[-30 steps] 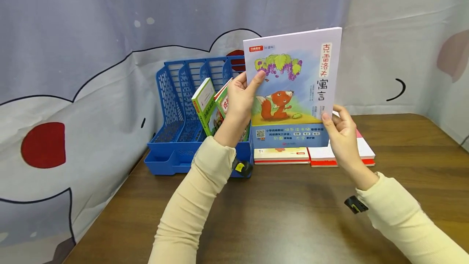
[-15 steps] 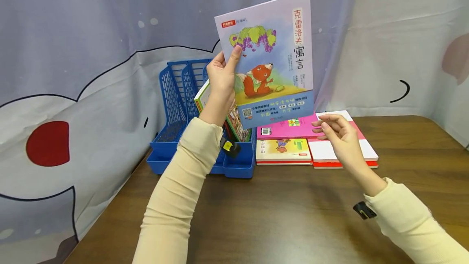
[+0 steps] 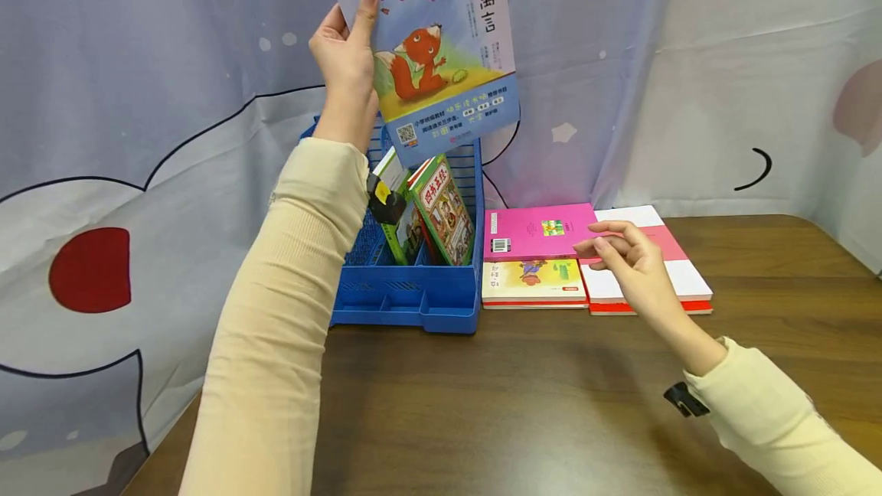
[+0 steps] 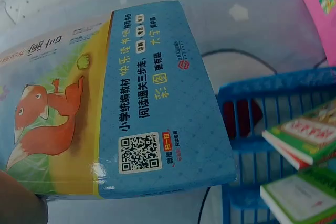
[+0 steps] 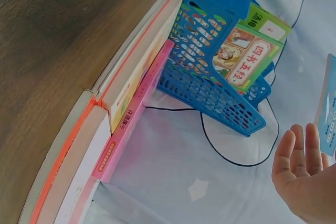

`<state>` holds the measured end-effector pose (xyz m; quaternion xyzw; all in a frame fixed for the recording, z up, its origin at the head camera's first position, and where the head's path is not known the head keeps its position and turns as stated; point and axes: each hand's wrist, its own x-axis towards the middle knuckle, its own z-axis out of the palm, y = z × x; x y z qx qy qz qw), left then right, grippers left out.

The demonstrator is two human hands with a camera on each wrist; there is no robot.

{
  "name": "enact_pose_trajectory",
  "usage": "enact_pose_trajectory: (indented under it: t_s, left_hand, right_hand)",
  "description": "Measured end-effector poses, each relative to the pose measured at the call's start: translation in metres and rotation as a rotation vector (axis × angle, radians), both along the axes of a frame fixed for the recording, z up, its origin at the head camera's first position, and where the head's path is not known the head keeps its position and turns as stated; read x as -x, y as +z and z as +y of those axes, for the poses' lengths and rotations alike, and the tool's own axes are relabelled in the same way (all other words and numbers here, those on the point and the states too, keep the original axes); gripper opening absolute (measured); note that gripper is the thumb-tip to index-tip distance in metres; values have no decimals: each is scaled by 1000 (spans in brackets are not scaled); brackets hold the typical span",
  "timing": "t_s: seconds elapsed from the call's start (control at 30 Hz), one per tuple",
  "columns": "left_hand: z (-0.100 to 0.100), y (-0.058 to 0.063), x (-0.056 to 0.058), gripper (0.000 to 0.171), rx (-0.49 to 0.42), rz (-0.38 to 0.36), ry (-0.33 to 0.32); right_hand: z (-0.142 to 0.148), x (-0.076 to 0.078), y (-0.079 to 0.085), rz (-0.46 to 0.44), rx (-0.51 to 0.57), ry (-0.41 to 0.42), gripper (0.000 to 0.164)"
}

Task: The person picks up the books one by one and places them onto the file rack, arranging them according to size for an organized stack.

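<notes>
My left hand point(image 3: 347, 67) grips a picture book point(image 3: 441, 60) by its left edge, thumb on the front cover. The cover has a fox under grapes and a blue band at the bottom; its top runs out of the head view. The book is held up over the blue file rack point(image 3: 448, 301), tilted, its lower edge overlapping the rack's back. In the left wrist view the blue band point(image 4: 163, 93) fills the middle. My right hand point(image 3: 634, 259) holds nothing, its fingers loosely bent in front of the stacked books. In the right wrist view its fingers point(image 5: 298, 150) show at the right.
Two green-covered books lean in the rack, the nearer one point(image 3: 444, 209) tilted left against the other point(image 3: 406, 232). Right of the rack lie a pink book point(image 3: 537, 232), a yellow book point(image 3: 534, 282) and a white-and-pink book point(image 3: 671, 278), stacked on the wooden table point(image 3: 524, 396). A curtain point(image 3: 730, 98) hangs behind.
My right hand has let go of the fox book and drawn slightly back. My left hand has carried the book up and to the left, tilting it, uncovering the stacked books and rack's right side.
</notes>
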<state>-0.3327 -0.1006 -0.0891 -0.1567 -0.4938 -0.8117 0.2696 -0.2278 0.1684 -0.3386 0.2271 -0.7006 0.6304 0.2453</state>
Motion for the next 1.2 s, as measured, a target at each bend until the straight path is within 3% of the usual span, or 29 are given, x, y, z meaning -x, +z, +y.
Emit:
enact_pose_trajectory:
  t_s: [0.17,0.57,0.7,0.87,1.0,1.2]
  left_hand:
    - [-11,15,5,28,13,36,60]
    - [-44,28,9,24,-64,19,228]
    - [-57,32,9,21,-176,-14,253]
    - [-74,30,10,18,-281,-81,334]
    - [-84,22,12,19,-334,-128,364]
    - [-91,13,17,18,-421,-144,334]
  right_hand:
    - [0,-2,-1,-8,-11,12,22]
    - [-3,-6,-8,-32,-53,14,24]
    - [-2,-8,-6,-27,-39,20,24]
    - [-2,-8,-7,-22,-32,39,25]
    - [-3,-9,-9,-28,-41,61,26]
    - [-2,-9,-11,-33,-44,61,26]
